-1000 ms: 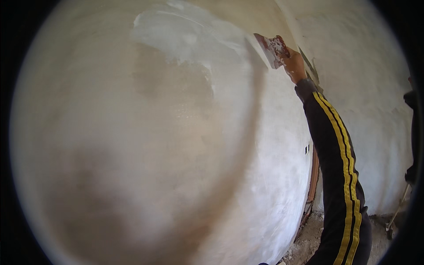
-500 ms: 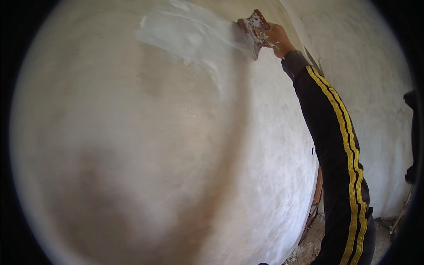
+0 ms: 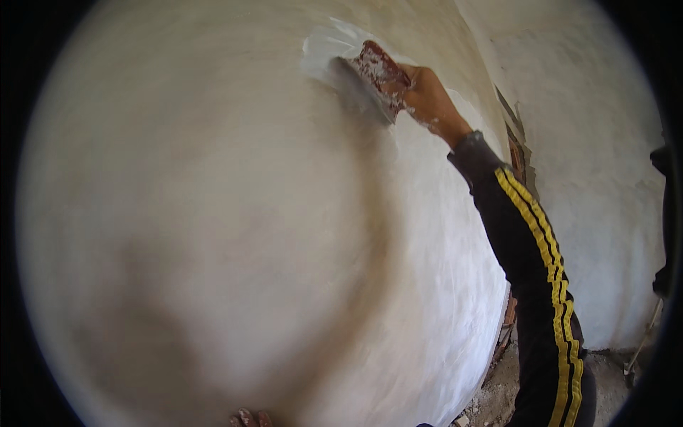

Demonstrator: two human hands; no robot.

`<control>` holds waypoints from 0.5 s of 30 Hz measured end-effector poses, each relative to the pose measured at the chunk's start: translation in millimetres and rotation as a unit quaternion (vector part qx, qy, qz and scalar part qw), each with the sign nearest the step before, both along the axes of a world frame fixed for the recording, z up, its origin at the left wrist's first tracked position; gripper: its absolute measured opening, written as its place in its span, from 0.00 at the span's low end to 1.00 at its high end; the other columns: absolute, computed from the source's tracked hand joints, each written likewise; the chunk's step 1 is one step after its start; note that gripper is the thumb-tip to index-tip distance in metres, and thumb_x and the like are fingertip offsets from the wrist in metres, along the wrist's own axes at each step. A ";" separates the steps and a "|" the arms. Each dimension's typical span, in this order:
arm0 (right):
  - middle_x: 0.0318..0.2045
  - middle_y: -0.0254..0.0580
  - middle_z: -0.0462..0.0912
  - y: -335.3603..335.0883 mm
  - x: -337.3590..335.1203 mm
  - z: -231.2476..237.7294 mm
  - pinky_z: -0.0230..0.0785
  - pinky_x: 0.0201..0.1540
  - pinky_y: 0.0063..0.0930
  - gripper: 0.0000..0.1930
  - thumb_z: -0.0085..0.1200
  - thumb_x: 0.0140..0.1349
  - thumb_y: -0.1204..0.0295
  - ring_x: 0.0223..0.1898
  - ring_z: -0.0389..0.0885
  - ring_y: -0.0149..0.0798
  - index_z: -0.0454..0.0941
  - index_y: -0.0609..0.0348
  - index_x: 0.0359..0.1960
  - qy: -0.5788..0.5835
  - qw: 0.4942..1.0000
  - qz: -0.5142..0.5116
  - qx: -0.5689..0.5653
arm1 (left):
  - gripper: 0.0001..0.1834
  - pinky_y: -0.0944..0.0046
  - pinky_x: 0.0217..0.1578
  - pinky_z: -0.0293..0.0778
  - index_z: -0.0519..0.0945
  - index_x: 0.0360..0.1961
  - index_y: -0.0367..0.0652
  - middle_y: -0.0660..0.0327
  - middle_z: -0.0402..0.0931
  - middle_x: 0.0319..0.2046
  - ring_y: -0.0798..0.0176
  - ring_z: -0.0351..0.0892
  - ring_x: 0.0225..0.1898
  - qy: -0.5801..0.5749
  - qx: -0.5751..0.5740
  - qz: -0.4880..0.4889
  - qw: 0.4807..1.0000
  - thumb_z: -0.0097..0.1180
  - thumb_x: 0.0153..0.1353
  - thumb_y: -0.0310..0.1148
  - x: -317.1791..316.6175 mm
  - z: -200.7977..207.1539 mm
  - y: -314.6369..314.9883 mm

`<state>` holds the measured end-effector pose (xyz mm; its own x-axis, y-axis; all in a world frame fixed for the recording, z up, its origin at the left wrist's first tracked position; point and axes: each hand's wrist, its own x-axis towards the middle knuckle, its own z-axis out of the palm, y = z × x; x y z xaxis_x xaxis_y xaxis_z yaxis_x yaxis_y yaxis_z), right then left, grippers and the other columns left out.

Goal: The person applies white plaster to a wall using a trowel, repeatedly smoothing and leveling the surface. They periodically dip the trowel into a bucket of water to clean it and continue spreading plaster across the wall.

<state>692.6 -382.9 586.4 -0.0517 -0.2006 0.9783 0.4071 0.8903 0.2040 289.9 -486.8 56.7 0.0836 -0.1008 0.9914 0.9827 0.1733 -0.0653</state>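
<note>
My right hand (image 3: 432,102) is closed around the reddish-brown, white-smeared handle of a wide plastering knife (image 3: 380,75). Its grey blade lies against the pale wall (image 3: 235,178), slanting down to the right. Wet white plaster (image 3: 329,44) shows above and left of the blade, with a ridge along its upper part. At the lower edge, reddish-brown tips flecked with white just enter the picture. They look like fingertips of my left hand (image 3: 250,418), mostly cut off, so I cannot make out what they hold.
A second grey wall (image 3: 597,206) stands at the right, past the end of the plastered wall. Rubble (image 3: 491,406) lies on the floor at the lower right. A thin stick (image 3: 645,334) leans near a dark object (image 3: 666,220) at the right rim.
My right hand has drawn the plastering knife down and to the left along the wall. Less of the bright wet patch shows. Fingertips have come in at the lower edge.
</note>
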 end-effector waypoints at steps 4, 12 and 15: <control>0.35 0.50 0.87 -5.5 -16.7 -48.6 0.75 0.42 0.32 0.17 0.61 0.66 0.74 0.32 0.80 0.36 0.80 0.69 0.54 -0.034 0.996 -0.074 -0.042 | 0.36 0.30 0.73 0.35 0.69 0.69 0.45 0.43 0.66 0.70 0.34 0.52 0.75 -0.006 -0.030 -0.046 0.998 0.34 0.75 0.60 14.4 25.5 12.1; 0.38 0.49 0.87 39.4 -19.7 -132.6 0.78 0.42 0.39 0.14 0.59 0.62 0.80 0.38 0.86 0.51 0.84 0.57 0.50 0.032 0.995 -0.090 -0.012 | 0.37 0.29 0.72 0.39 0.64 0.71 0.39 0.42 0.56 0.74 0.34 0.49 0.76 -0.043 -0.116 -0.111 0.986 0.37 0.75 0.58 50.2 65.9 14.3; 0.45 0.51 0.86 78.4 -10.0 -117.7 0.79 0.49 0.42 0.19 0.56 0.58 0.84 0.45 0.85 0.54 0.84 0.56 0.51 0.071 0.984 -0.121 0.110 | 0.37 0.34 0.73 0.45 0.58 0.73 0.33 0.41 0.48 0.76 0.37 0.43 0.78 -0.047 -0.027 -0.059 0.997 0.36 0.77 0.53 42.1 62.6 -1.8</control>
<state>682.6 -304.4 468.7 0.0104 -0.4068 0.9135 0.6399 0.7047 0.3065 332.0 -488.6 119.3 -0.0192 -0.0505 0.9985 0.9983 0.0546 0.0219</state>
